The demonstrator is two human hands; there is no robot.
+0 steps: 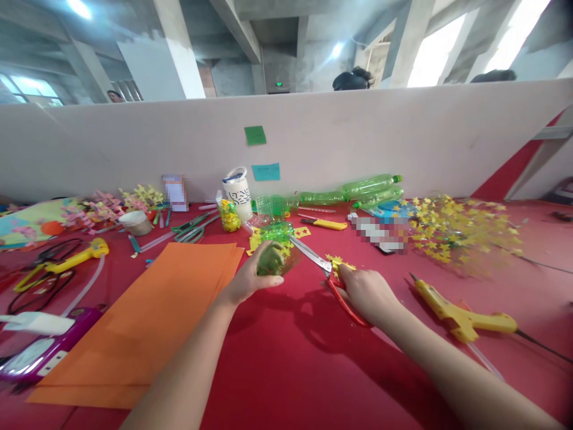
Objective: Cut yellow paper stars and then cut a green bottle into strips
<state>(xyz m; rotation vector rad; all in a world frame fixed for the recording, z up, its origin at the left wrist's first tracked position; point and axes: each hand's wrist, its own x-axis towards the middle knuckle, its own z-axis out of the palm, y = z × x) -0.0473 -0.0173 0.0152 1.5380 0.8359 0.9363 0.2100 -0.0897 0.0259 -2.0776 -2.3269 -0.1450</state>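
My left hand is closed round a cut piece of green plastic bottle, holding it above the red table. In my right hand is a pair of scissors with red handles. Their metal blades point up and left, and the tips are close to the bottle piece; I cannot tell whether they touch it. Behind the left hand, another green bottle part sits on yellow star-cut paper. Some small yellow stars show just beyond my right hand.
Orange paper sheets cover the table at left, beside a purple power strip. To the right lie a yellow glue gun and a yellow star bunch. Green bottles, a white cup and a yellow cutter are at the back.
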